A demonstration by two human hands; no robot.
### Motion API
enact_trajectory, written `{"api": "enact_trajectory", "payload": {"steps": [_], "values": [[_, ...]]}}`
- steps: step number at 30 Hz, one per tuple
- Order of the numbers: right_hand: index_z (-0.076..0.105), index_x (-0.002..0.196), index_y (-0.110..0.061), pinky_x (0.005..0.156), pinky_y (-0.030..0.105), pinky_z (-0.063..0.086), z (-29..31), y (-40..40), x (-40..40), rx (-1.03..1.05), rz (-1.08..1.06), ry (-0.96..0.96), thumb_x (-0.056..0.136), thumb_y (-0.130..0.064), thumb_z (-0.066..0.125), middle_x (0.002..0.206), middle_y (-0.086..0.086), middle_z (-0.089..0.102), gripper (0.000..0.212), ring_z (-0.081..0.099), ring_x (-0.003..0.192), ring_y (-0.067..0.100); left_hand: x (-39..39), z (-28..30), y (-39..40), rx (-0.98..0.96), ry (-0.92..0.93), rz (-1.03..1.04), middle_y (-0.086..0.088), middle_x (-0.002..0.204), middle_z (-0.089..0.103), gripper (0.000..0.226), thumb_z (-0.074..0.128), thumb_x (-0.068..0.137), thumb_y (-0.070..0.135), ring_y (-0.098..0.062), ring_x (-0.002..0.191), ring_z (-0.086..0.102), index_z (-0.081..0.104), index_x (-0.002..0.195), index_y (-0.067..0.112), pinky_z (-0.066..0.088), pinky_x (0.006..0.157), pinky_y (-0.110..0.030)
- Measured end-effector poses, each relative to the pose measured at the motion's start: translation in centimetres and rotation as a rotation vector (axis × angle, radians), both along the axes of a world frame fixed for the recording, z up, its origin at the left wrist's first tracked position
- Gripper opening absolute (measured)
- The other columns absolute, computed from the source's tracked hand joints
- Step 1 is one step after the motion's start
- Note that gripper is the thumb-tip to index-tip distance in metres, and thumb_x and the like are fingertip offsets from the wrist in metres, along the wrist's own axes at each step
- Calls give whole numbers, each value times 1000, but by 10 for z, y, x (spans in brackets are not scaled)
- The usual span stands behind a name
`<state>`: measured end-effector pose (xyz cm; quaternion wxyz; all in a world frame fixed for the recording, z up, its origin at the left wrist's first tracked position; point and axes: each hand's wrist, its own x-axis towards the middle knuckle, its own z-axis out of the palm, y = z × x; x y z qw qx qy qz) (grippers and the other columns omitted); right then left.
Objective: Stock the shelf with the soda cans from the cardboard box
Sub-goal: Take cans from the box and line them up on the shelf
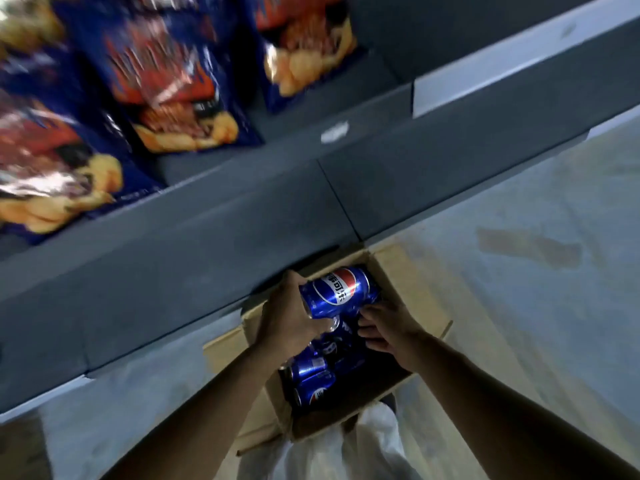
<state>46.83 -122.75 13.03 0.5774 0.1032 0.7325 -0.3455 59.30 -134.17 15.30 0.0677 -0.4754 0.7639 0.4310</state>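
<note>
From the head camera, the view tilts down onto an open brown cardboard box (398,268) standing on a pale, mottled floor (519,306), just beside the base of a dark grey shelf (207,244). The person's left hand (289,317) has its fingers curled round a glossy blue soda can (337,291), a smooth metal cylinder with a red, white and blue round logo, held on its side above the box opening. The right hand (386,329) reaches down into the box with its fingers bent among the cans; whether it has hold of one cannot be told. More blue cans (311,379) lie on their sides inside the box, shiny and packed close. On the shelf above, blurred crinkly snack bags (166,81) in blue and orange stand in a row.
</note>
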Motion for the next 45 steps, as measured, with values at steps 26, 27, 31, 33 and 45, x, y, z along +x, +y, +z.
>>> {"api": "enact_trajectory", "payload": {"steps": [26, 27, 31, 33, 45], "values": [[61, 107, -1, 80, 45, 50, 448, -85, -15, -1203, -14, 139, 91, -25, 45, 104, 20, 69, 33, 60, 97, 40, -28, 436, -32, -282, 1103, 319, 11, 98, 64, 64, 90, 56, 6, 5, 87, 63, 51, 102, 24, 50, 65, -11], [62, 105, -2, 77, 42, 51, 462, -90, -12, -1260, -38, 181, 83, -38, 56, 103, 20, 69, 43, 60, 97, 38, -26, 445, -33, -302, 1132, 348, 12, 99, 64, 65, 90, 55, 9, 5, 88, 63, 50, 103, 25, 51, 66, -12], [60, 107, -4, 84, 48, 51, 516, -112, 4, -1349, 74, 441, 77, -42, 68, 109, 20, 66, 49, 62, 106, 37, -19, 472, -42, -396, 1231, 451, 14, 104, 64, 70, 92, 53, 14, 2, 92, 64, 48, 106, 31, 54, 69, -15], [58, 114, -5, 83, 40, 55, 536, -123, 16, -1374, 176, 519, 79, -27, 65, 108, 17, 68, 42, 65, 104, 34, -14, 483, -49, -471, 1261, 485, 15, 105, 62, 70, 90, 55, 13, 4, 92, 64, 46, 104, 34, 52, 66, -11], [62, 107, -14, 72, 28, 56, 578, -196, 89, -1304, 294, 433, 75, 6, 73, 97, 10, 73, 39, 70, 91, 21, 56, 504, -118, -733, 1186, 529, 14, 114, 52, 72, 87, 61, 7, 9, 100, 55, 39, 107, 36, 48, 76, -9]]}}
